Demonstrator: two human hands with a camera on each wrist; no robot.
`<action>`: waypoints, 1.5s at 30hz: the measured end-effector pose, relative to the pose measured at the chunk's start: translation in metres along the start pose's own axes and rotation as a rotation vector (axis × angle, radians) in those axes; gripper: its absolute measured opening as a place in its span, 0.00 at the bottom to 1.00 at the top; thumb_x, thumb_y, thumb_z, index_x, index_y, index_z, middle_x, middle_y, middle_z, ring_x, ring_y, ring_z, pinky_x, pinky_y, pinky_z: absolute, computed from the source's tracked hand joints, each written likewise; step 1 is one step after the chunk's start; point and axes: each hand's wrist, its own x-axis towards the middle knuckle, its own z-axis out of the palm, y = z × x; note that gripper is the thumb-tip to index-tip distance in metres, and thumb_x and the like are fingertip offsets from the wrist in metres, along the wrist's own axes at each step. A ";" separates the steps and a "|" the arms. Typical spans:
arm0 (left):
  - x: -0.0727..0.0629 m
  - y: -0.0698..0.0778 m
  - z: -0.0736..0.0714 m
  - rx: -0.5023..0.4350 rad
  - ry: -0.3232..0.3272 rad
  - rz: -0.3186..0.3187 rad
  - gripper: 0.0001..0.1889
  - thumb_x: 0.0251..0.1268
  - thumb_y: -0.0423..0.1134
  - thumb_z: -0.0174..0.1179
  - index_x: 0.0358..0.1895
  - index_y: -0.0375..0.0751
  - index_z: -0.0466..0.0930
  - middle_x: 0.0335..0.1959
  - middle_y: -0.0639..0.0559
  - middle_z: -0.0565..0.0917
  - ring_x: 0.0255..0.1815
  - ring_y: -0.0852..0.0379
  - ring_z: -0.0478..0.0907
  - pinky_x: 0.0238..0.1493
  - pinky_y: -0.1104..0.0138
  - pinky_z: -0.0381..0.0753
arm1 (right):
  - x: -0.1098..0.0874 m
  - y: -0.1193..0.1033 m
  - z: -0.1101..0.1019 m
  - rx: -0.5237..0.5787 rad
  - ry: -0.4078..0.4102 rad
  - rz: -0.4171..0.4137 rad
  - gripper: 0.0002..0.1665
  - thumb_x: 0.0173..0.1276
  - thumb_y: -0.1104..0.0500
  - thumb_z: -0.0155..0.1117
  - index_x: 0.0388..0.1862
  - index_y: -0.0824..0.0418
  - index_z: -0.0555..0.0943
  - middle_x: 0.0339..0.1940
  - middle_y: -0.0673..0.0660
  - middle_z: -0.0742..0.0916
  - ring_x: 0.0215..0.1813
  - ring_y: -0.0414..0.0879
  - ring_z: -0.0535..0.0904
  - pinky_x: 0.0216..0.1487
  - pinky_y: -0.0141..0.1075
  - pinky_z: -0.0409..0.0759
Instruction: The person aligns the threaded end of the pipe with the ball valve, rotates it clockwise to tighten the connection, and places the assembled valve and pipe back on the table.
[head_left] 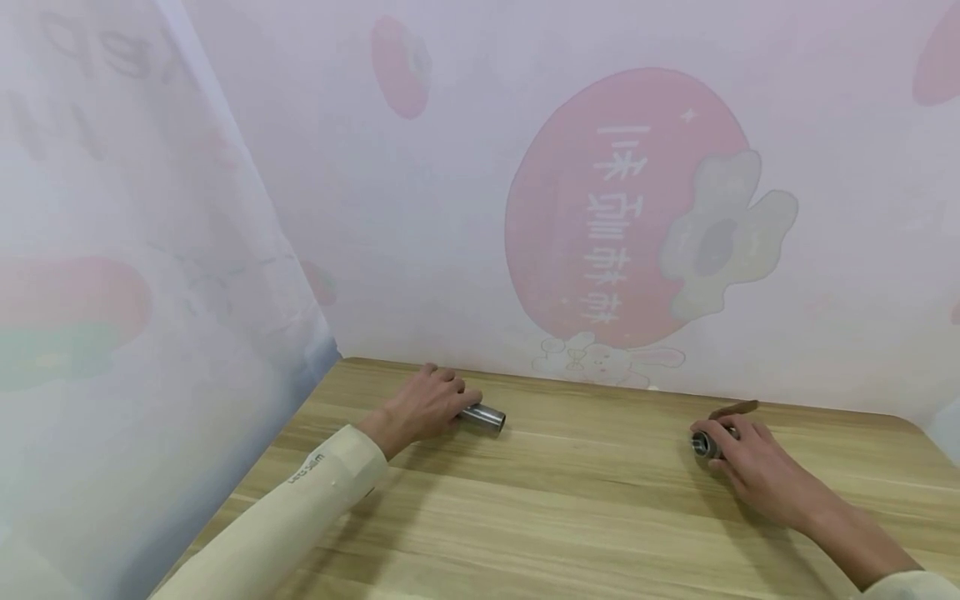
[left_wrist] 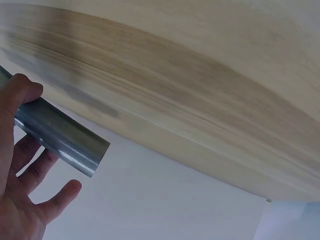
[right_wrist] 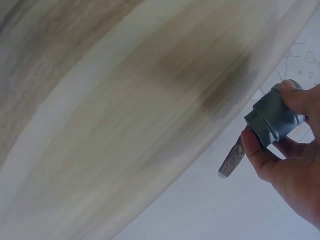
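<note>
My left hand (head_left: 422,406) grips a short, smooth metal pipe (head_left: 485,418), whose round end points rightward past the fingers. In the left wrist view the thumb lies along one side of the pipe (left_wrist: 65,136), with fingers under the other. Off to the right, my right hand (head_left: 761,473) holds a metal ball valve (head_left: 705,445) with its round opening turned to the left. A flat lever handle (head_left: 735,409) sticks out from the valve beyond the fingers. Thumb and fingers close around the valve body (right_wrist: 272,117) in the right wrist view, covering part of it.
Both hands are over a wood-grain table (head_left: 570,517). Behind its far edge hangs a pale printed curtain (head_left: 420,208) with a pink round design. Another curtain panel (head_left: 187,217) runs along the left side.
</note>
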 end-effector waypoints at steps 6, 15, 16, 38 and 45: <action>0.000 0.001 -0.004 -0.057 0.041 -0.008 0.19 0.68 0.51 0.77 0.53 0.55 0.79 0.40 0.54 0.87 0.44 0.51 0.85 0.50 0.51 0.88 | -0.001 -0.002 -0.003 0.012 -0.003 0.006 0.35 0.63 0.69 0.80 0.67 0.60 0.77 0.55 0.71 0.85 0.52 0.65 0.85 0.48 0.64 0.85; 0.002 0.003 -0.010 -0.217 -0.022 -0.035 0.18 0.69 0.49 0.77 0.56 0.56 0.80 0.44 0.54 0.87 0.45 0.51 0.87 0.47 0.53 0.89 | 0.000 -0.005 -0.011 0.023 -0.034 0.042 0.34 0.67 0.67 0.79 0.69 0.61 0.75 0.58 0.74 0.84 0.56 0.69 0.84 0.51 0.66 0.84; 0.002 0.003 -0.011 -0.233 -0.038 -0.038 0.18 0.69 0.49 0.77 0.56 0.57 0.80 0.44 0.54 0.86 0.44 0.52 0.86 0.45 0.54 0.89 | -0.001 -0.004 -0.011 0.019 -0.030 0.037 0.35 0.66 0.68 0.79 0.69 0.61 0.75 0.58 0.73 0.84 0.56 0.69 0.84 0.51 0.66 0.84; 0.005 0.001 -0.027 -0.369 -0.182 -0.084 0.19 0.71 0.49 0.75 0.60 0.57 0.81 0.45 0.53 0.93 0.41 0.53 0.88 0.40 0.55 0.89 | 0.002 -0.006 -0.012 0.048 -0.004 0.085 0.32 0.65 0.68 0.80 0.66 0.66 0.77 0.52 0.72 0.84 0.50 0.66 0.85 0.47 0.64 0.85; 0.006 0.006 -0.035 -0.360 -0.160 -0.056 0.20 0.71 0.50 0.75 0.61 0.60 0.81 0.47 0.54 0.93 0.45 0.52 0.90 0.44 0.54 0.90 | 0.006 -0.009 -0.015 0.069 -0.054 0.166 0.31 0.70 0.67 0.77 0.68 0.69 0.77 0.54 0.75 0.83 0.52 0.73 0.83 0.49 0.68 0.84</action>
